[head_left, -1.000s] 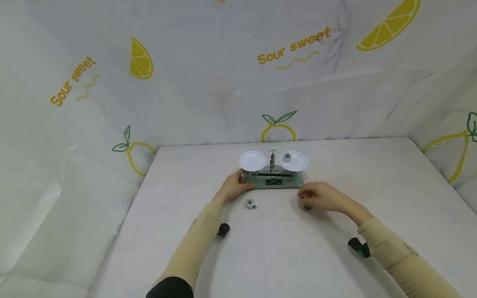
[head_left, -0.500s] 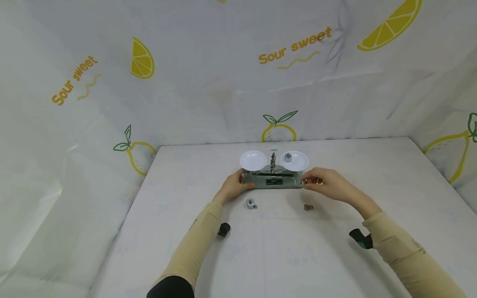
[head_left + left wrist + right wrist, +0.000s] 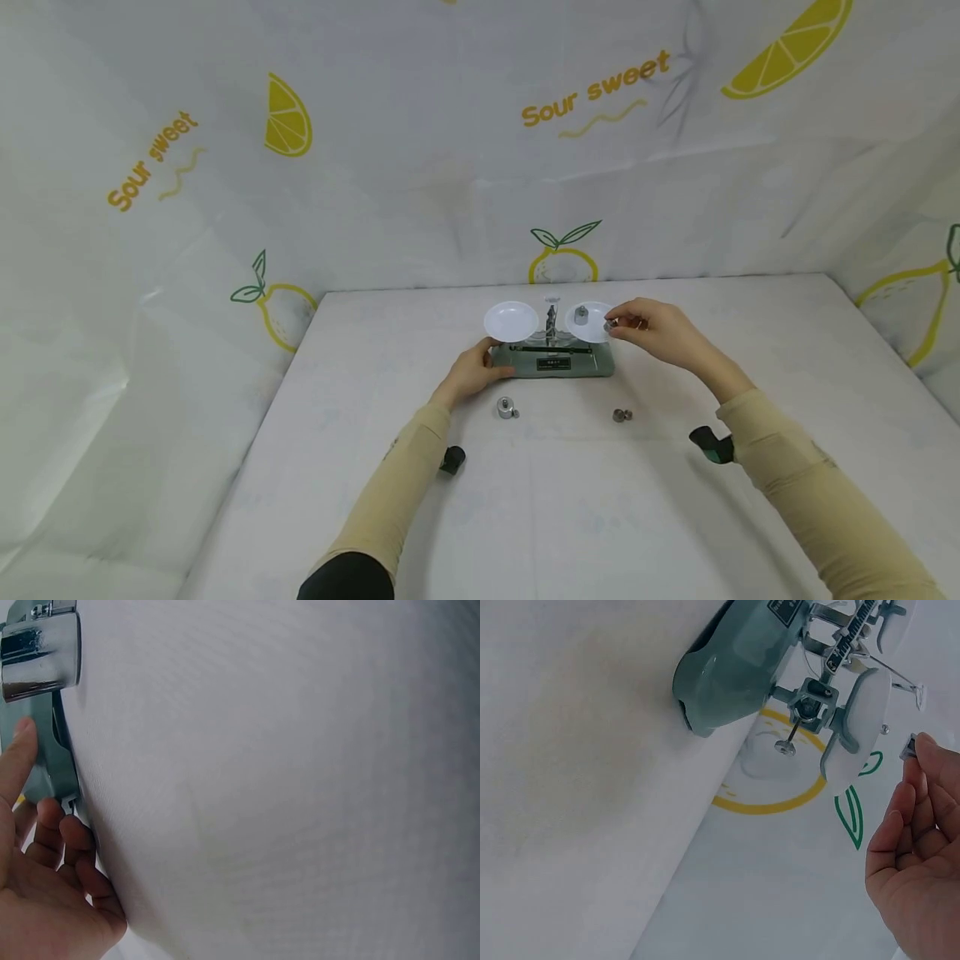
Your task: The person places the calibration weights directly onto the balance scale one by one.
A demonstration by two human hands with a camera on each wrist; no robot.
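A green-based balance scale (image 3: pixel 588 365) with two white pans stands near the back of the table. My left hand (image 3: pixel 472 372) grips the left end of its base; in the left wrist view the thumb lies on the green base (image 3: pixel 46 761), with the fingers curled by its end. Between thumb and fingertips, my right hand (image 3: pixel 662 335) pinches a small metal weight (image 3: pixel 908 747) at the right edge of the right pan (image 3: pixel 592 334). Another metal weight (image 3: pixel 581 316) stands upright on that pan. The left pan (image 3: pixel 512 322) bears nothing visible.
In front of the scale, a larger and a smaller metal weight (image 3: pixel 505 407) sit together on the left. Two small weights (image 3: pixel 619 415) lie together on the right. A white wall sheet (image 3: pixel 420 183) printed with lemons rises behind the table (image 3: pixel 570 517).
My right hand has picked up a small weight from the right-hand group on the table and raised it to the right pan. The left hand has stayed on the base.
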